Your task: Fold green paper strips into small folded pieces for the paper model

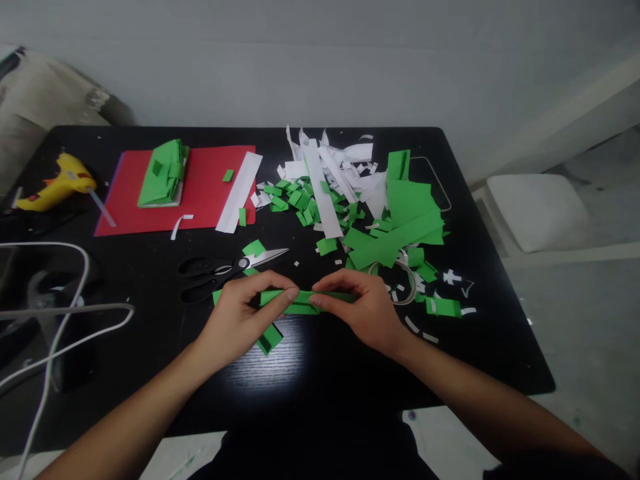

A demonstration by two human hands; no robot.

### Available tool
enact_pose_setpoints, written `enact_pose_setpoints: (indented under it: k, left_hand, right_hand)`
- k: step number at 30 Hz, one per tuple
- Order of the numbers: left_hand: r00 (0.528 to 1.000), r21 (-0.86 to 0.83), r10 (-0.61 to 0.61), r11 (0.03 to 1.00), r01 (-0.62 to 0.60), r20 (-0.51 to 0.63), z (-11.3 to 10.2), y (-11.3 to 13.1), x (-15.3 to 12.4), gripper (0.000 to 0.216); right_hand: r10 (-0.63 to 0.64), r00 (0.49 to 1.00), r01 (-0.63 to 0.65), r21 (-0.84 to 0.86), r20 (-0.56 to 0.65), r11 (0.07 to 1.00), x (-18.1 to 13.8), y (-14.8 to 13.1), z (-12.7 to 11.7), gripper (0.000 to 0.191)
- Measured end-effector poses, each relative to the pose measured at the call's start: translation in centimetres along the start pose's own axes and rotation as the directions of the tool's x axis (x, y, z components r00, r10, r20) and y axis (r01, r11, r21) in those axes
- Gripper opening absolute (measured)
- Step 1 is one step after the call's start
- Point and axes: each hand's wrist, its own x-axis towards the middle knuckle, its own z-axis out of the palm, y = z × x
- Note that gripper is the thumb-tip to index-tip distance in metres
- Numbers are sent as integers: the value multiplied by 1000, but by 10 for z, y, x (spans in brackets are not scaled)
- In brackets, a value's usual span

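Observation:
Both hands pinch one folded green paper strip (302, 301) low over the black table (320, 373). My left hand (245, 317) grips its left part with thumb and fingers. My right hand (360, 307) holds its right part, fingertips meeting the left hand's near the strip's middle. Another small green piece (270, 338) lies under the left hand. Black-handled scissors (225, 270) lie just behind the left hand, blades pointing right.
A heap of green and white paper scraps (360, 200) covers the table's back right. A red sheet (200, 190) carries a stack of green paper (163, 173). A yellow glue gun (60, 180) and white cables (60, 320) lie at the left. A tape roll (405, 287) sits by my right hand.

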Motion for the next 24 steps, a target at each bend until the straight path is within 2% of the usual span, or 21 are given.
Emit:
enact_pose_setpoints:
  k: [4,10,19,22,24]
  left_hand:
    - [999,-37,-45,998,45,9,-2,2,1,20]
    - [988,-202,-142,968,151,58,-12,0,6,23]
    - [979,-268,-201,945,185,-32,-20,-1,9,25]
    - [985,-436,-173,888,146,-24,-17,-5,6,31]
    - [993,-518,-116,848,113,26,-12,-7,4,42]
  right_hand:
    - [8,1000,-8,16,5,1000,1,1,-1,25]
    - [55,998,-56,32,9,998,6,-1,-6,32]
    - [64,998,-64,87,8,994,11,5,-9,25]
    - [85,996,-84,126,-6,988,11,8,-8,22]
    - [104,994,-97,160,-35,982,10,9,-7,23]
